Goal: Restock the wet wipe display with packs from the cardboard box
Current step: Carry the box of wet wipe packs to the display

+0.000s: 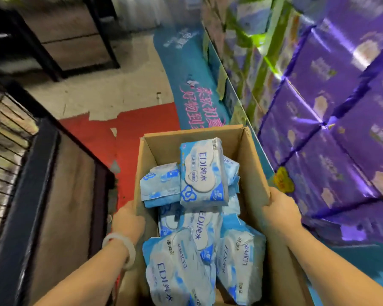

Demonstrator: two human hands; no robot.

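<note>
Both hands, left (128,219) and right (280,214), grip the cardboard box (255,173) walls, fingertips hidden inside.

Open top of cardboard box (250,166) between dark rack (42,173) leftward and purple stacked packs (329,129) rightward.

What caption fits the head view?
Both hands, left hand and right hand, grip a cardboard box of wet wipe packs.

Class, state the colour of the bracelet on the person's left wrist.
The bracelet is white, seen in the head view.
</note>
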